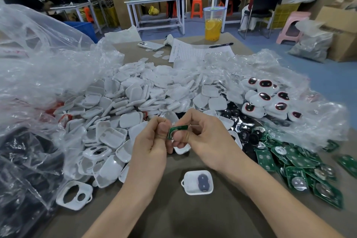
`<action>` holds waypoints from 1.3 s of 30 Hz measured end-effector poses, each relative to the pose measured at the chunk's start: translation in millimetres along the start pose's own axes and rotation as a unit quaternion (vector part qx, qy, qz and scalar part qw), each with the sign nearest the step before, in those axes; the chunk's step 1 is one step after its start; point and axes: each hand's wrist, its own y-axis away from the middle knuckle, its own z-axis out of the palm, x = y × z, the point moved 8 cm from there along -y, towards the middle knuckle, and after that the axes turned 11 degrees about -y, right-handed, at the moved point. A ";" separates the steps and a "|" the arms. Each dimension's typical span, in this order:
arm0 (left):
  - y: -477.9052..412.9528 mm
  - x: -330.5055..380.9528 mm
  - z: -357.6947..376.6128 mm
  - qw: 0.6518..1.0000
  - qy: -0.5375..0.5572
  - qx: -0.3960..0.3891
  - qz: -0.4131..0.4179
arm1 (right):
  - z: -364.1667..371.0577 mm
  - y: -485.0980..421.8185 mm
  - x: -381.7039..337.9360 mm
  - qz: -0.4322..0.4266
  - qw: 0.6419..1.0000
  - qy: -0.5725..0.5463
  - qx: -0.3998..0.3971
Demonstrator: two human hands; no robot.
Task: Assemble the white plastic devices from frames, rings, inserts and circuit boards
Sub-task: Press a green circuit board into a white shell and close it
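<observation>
Both my hands meet above the table's middle. My left hand (152,141) and my right hand (204,137) pinch a small green circuit board (176,130) between their fingertips, tilted on edge. A white plastic shell (181,149) shows just below my right fingers; whether they hold it I cannot tell. On the table nearer me lies a white frame with a grey insert (197,182). An empty white frame with two holes (74,195) lies at the lower left.
A big heap of white shells (135,98) fills the middle. Finished devices with dark faces (270,98) sit right, black discs (245,133) and green boards (301,168) below them. Crumpled plastic bags (38,67) lie left. A drink cup (213,23), a phone (150,45), paper and a pen stand farther back.
</observation>
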 end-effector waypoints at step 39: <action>-9.0 13.8 -1.1 0.996 -0.063 -0.019 0.060 | -31.0 -1.7 -6.7 0.009 0.988 -0.128 0.088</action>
